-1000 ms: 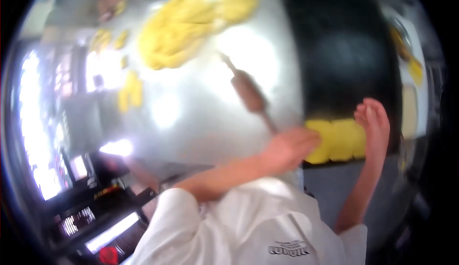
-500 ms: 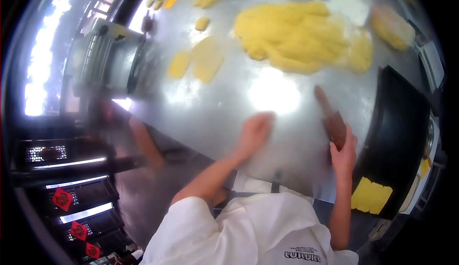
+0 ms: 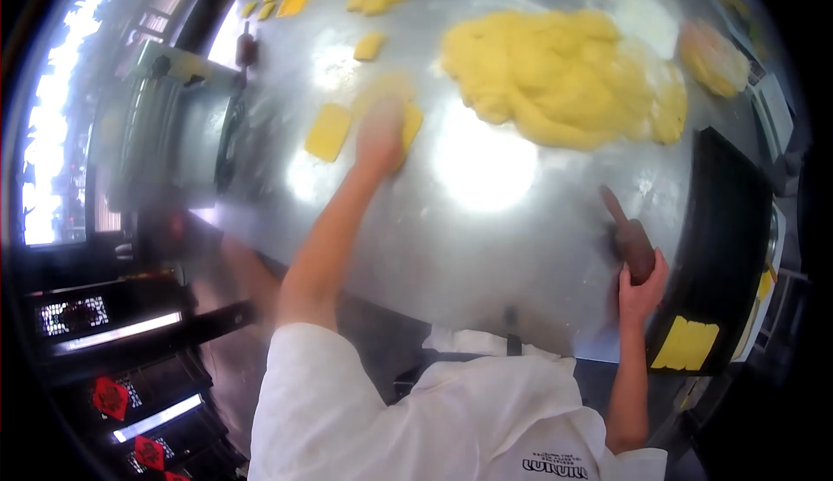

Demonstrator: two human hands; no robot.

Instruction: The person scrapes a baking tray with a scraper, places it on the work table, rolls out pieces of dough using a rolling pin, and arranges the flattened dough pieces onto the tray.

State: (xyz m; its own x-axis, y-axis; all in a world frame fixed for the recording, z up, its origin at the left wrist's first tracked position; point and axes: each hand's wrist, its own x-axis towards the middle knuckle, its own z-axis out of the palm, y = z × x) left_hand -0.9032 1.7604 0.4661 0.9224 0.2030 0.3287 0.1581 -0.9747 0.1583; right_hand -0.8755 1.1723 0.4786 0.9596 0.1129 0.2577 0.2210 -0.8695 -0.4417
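Observation:
My left hand (image 3: 382,138) reaches across the metal worktop onto a flat sheet of yellow dough (image 3: 410,127). It partly covers the sheet, and its fingers are smeared by motion. A smaller yellow dough piece (image 3: 329,132) lies just to the left of that hand. My right hand (image 3: 642,288) is closed round the near end of a brown wooden rolling pin (image 3: 636,249). The pin's thin handle points away from me, up and to the left. Beyond both hands rests a large, soft mound of yellow dough (image 3: 555,78).
A black tray (image 3: 724,221) with a yellow sheet (image 3: 685,344) at its near end stands on the right. White flour (image 3: 646,19) lies by the mound. Small dough pieces (image 3: 377,0) sit at the far left, near a metal machine (image 3: 169,134).
My left hand has moved forward and left, from the near part of the worktop onto the dough sheet. My right hand and the rolling pin have shifted slightly right in view.

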